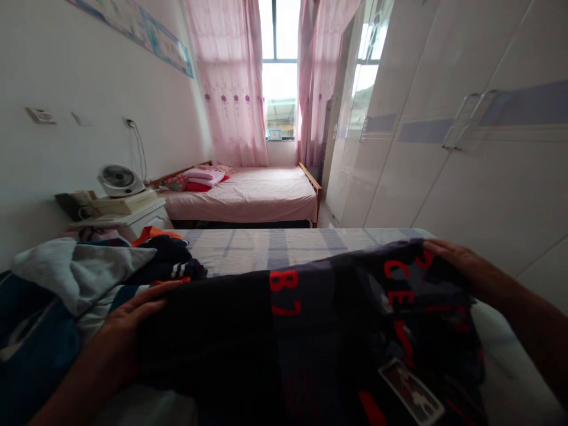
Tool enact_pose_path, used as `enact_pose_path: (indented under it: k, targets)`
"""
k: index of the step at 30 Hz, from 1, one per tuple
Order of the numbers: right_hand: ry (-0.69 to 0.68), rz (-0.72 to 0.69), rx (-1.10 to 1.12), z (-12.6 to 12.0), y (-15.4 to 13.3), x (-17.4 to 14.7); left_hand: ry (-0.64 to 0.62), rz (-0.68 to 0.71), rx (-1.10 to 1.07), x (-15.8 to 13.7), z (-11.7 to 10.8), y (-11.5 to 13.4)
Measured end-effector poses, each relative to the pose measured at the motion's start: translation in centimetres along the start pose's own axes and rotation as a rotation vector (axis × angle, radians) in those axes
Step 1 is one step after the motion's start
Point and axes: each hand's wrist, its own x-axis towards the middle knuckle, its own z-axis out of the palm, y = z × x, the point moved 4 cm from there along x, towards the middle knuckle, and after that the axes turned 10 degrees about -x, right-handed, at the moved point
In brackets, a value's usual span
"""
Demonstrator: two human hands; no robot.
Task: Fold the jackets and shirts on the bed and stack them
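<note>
A black garment with red letters and numbers (pixel 248 331) stretches across the bed in front of me, between both hands. Its right part has a pale-edged patch and bunches into folds; its exact kind is hard to make out. My left hand (pixel 128 322) grips the garment's left end, fingers along the upper edge and thumb hidden. At the upper right corner, my right hand (pixel 465 266) is closed on the fabric, its fingertips at the edge. The near bed (pixel 248 245) has a pale checked sheet that shows behind the garment.
Piled clothes (pixel 84 272) lie left of my left hand. Beyond them, a small fan (pixel 119 179) stands on boxes on a white cabinet (pixel 148 219). A second bed (pixel 257 192) with pink bedding is by the curtained window. White wardrobes (pixel 444 183) line the right side.
</note>
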Motion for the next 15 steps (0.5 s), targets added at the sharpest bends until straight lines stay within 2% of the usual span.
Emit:
enact_pose_path:
  k: [2,3,4,5,7,9,10,13,15]
  targets:
    - [-0.171,0.086,-0.047,1.0,0.6,0.1,-0.113,-0.065,0.045,2.0,1.2,-0.7]
    - [-0.188,0.107,-0.057,1.4,0.6,0.6,-0.153,-0.077,0.066,3.2,2.0,-0.8]
    - [-0.147,0.106,-0.053,1.5,0.2,1.3,-0.172,-0.066,0.083,4.5,3.0,-0.5]
    - [-0.049,0.077,-0.04,1.3,-0.7,2.3,-0.173,-0.016,0.095,5.8,4.2,0.4]
    - [0.243,-0.065,-0.041,0.0,-3.9,4.5,-0.172,0.193,0.105,7.6,7.3,3.8]
    - [0.54,-0.264,-0.094,-2.1,-8.5,6.1,-0.268,0.567,0.103,7.7,11.2,9.1]
    - [0.663,-0.326,-0.107,-3.2,-10.7,6.7,-0.263,0.669,0.073,7.5,12.7,11.6]
    - [0.934,-0.467,-0.173,-6.6,-15.7,6.7,-0.29,0.846,0.027,5.8,15.9,17.2]
    - [1.018,-0.501,-0.275,-8.2,-16.3,5.6,-0.307,0.895,0.019,4.7,16.0,18.4]
